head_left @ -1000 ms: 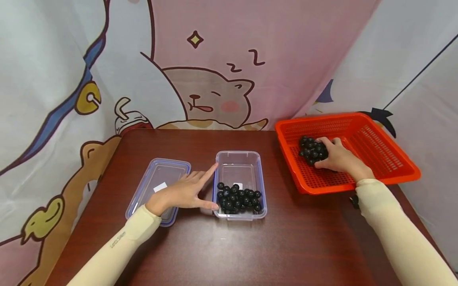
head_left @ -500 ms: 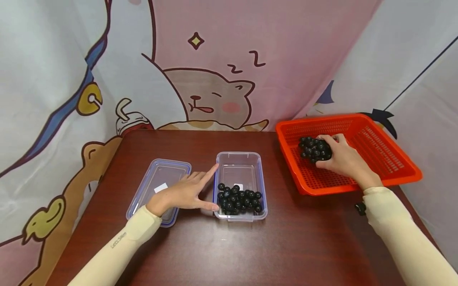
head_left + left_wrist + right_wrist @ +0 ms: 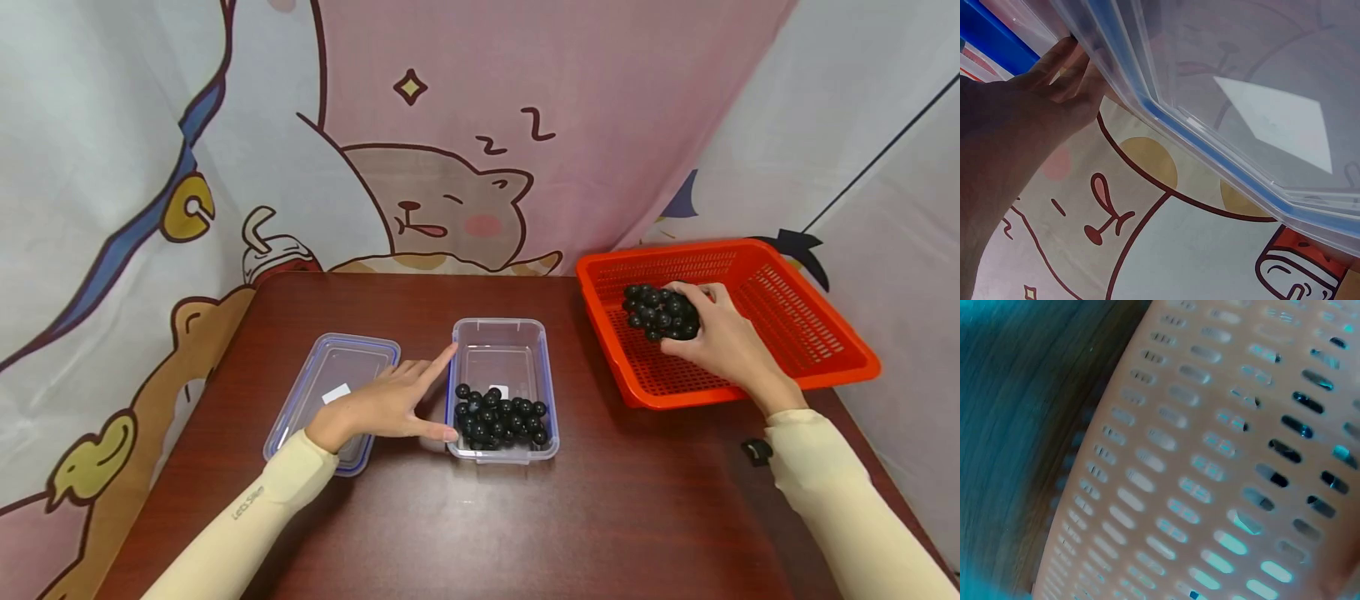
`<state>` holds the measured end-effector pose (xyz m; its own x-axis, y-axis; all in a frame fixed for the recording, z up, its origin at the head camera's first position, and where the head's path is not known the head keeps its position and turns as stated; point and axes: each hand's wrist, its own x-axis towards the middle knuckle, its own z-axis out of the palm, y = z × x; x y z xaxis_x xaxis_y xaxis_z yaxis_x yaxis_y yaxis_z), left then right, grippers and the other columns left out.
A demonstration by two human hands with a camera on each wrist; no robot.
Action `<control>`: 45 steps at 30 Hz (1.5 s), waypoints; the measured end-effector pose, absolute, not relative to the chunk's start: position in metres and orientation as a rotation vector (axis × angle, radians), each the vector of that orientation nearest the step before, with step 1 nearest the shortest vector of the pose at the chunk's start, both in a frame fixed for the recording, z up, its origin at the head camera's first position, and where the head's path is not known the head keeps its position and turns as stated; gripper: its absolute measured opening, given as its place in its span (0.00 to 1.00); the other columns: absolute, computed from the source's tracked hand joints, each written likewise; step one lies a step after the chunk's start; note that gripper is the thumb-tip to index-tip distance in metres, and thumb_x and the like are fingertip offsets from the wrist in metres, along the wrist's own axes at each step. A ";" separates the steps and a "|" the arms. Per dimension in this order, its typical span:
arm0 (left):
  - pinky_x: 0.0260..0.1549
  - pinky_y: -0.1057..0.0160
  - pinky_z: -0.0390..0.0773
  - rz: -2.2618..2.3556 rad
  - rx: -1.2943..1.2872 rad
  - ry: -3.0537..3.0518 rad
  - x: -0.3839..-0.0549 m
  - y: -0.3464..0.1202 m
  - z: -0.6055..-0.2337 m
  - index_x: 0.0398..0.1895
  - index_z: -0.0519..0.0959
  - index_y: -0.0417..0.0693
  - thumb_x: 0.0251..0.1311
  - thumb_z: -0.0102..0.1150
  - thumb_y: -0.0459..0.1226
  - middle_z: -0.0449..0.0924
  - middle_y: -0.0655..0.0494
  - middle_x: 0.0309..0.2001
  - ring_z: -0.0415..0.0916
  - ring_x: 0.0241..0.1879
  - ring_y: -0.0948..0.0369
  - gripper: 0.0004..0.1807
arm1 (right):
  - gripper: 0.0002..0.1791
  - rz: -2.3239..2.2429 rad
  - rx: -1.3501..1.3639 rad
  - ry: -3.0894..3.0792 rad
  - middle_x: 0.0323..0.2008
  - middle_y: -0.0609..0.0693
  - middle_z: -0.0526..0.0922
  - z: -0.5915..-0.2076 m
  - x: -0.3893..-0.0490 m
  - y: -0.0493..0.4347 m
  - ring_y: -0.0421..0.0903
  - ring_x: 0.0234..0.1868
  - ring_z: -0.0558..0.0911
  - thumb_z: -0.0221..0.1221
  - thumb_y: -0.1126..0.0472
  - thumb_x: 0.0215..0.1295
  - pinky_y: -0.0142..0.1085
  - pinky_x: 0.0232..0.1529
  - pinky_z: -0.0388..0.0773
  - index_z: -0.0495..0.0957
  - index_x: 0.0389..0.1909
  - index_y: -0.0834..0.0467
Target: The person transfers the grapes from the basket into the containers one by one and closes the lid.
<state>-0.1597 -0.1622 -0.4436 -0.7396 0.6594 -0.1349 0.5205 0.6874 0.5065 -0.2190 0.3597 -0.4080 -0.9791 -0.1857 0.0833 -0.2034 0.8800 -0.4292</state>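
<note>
My right hand (image 3: 723,337) grips a bunch of dark grapes (image 3: 654,310) inside the red plastic basket (image 3: 618,354), thumb on the near side and fingers over the far side. My left hand (image 3: 390,402) has its index finger and thumb spread along the left rim of a clear plastic container (image 3: 502,362). Dark grapes (image 3: 491,421) fill the container's near half. Left of it lies a clear lid (image 3: 341,354) with a blue seal and white label, partly under the left hand. In the left wrist view, the hand (image 3: 1063,81) appears beside the lid (image 3: 1254,56).
The basket's slotted wall (image 3: 1160,437) takes up most of the right wrist view. A small black object (image 3: 756,452) shows beside the right sleeve. The brown table (image 3: 480,533) meets a printed cartoon curtain (image 3: 600,100) at its back and sides.
My right hand has shifted slightly right and nearer, its fingers moving with the grapes as the bunch stirs in the basket. The left hand and container stay put.
</note>
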 end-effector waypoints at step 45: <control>0.72 0.21 0.49 0.626 0.910 2.580 -0.161 -0.161 -0.441 0.92 0.34 0.60 0.60 0.68 0.74 0.59 0.37 0.81 0.57 0.80 0.39 0.71 | 0.48 0.916 0.595 -2.661 0.67 0.55 0.68 -0.375 -0.187 0.275 0.62 0.57 0.79 0.78 0.65 0.56 0.70 0.54 0.81 0.73 0.78 0.38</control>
